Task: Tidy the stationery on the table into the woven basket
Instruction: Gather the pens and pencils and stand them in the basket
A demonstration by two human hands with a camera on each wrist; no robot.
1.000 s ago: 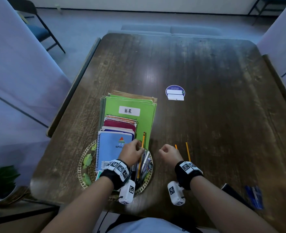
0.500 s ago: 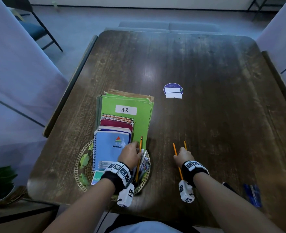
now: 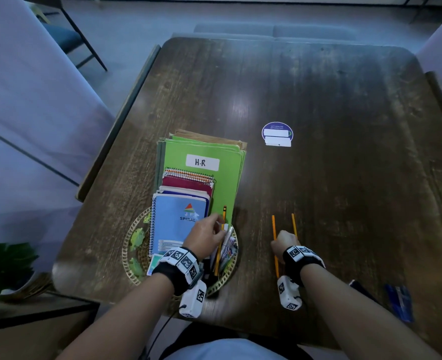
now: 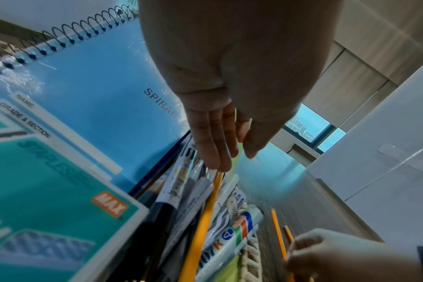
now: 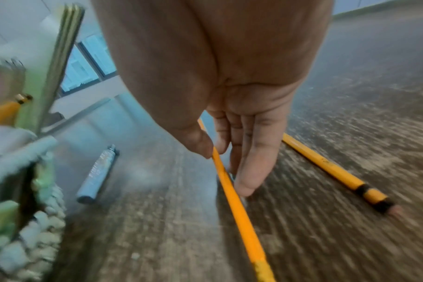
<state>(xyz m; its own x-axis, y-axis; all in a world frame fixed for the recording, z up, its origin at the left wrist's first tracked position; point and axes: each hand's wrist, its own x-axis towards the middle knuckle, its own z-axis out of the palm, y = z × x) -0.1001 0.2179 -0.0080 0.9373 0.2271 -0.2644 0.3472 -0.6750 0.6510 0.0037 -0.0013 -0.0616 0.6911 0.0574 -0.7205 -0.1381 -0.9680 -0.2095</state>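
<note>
The woven basket [image 3: 130, 258] stands near the table's front edge, holding green folders [image 3: 227, 178], spiral notebooks [image 3: 175, 224], a staples box [image 4: 48, 200], markers and a yellow pencil [image 4: 205, 219]. My left hand [image 3: 218, 226] is over the basket, its straight fingers [image 4: 215, 152] touching the pencil and pens. Two more yellow pencils lie on the table to the right. My right hand [image 3: 283, 237] pinches the left pencil [image 5: 239, 215] between thumb and fingers, still on the wood. The other pencil [image 5: 326, 164] lies just right of that hand.
A round purple label [image 3: 277, 133] lies mid-table. A blue item [image 3: 399, 302] and a dark flat object [image 3: 360, 289] sit at the front right edge. A small silvery tube [image 5: 97, 171] lies between the basket and the pencils. A plant [image 3: 4, 266] stands lower left.
My right hand moved right from beside the basket onto the left loose pencil and closed its fingers on it. My left hand stayed at the basket's pens.
</note>
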